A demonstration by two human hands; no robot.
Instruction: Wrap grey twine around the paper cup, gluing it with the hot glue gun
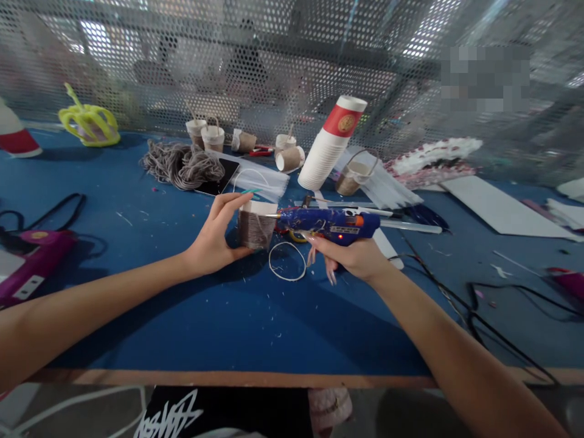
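Right at the near side, a dark garment with white lettering [168,415] shows below the wooden edge [255,378] of the blue table [314,340]. White scraps dot the tabletop, and here, a little farther in, lies a thin white ring [287,279], flat and just below the action.

And the action is at the centre! The left hand [214,234] has the string-wrapped cup [255,230] pinched, fingers at its white rim, thumb down by its base. From the right, the right hand [353,255] is closed around the blue glue gun [319,223], an orange light glowing on its side. The nozzle points left, right up at the cup's upper wall; whether it touches, one cannot tell.

Out on the left sits a purple glue gun [45,258]; on the right, black cables [438,283] run across the table.

Farther back, a heap of grey yarn [180,165] overlaps a black phone [223,177]. Right of those leans a tall stack of paper cups [326,149], with a little handled basket [353,178] just beside it. A white board [497,204] lies far right, a yellow basket [93,126] stands far left, and behind everything rises a perforated metal screen [219,67].
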